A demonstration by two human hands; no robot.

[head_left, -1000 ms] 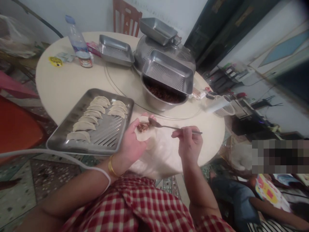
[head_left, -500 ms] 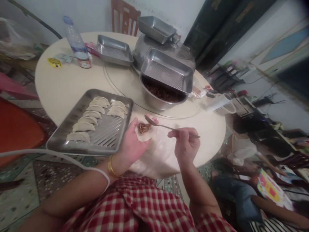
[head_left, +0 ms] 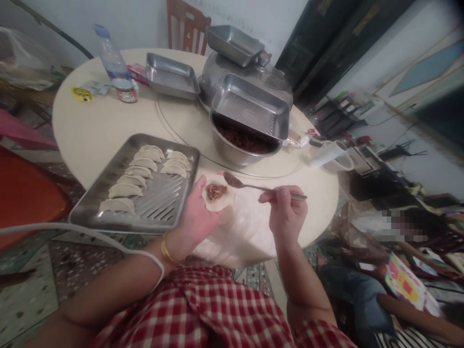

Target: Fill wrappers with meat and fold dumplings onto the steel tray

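Observation:
A round dumpling wrapper [head_left: 219, 203] lies across the palm and fingers of my left hand [head_left: 197, 215], with a clump of brown filling [head_left: 216, 191] in its middle. My right hand [head_left: 287, 212] is closed around the handle of a metal spoon [head_left: 235, 181], whose bowl hovers just right of the wrapper. Left of my hands, a metal tray [head_left: 165, 203] holds several folded dumplings [head_left: 125, 189] in two rows. Behind them stands a steel bowl [head_left: 232, 152] of dark filling [head_left: 246, 140], partly covered by a rectangular metal pan [head_left: 250, 104].
On the round table [head_left: 87, 135] stand a plastic bottle [head_left: 112, 58], a small jar [head_left: 126, 92] and another metal pan [head_left: 172, 77]. A large lidded steel pot [head_left: 213, 72] carries a further pan [head_left: 235, 43]. A white basket [head_left: 339, 159] is at the right edge. Another person's legs [head_left: 362, 295] show at right.
My right hand has moved the spoon right, away from the wrapper. The left hand with the wrapper stays almost in place. At right, the other person has shifted.

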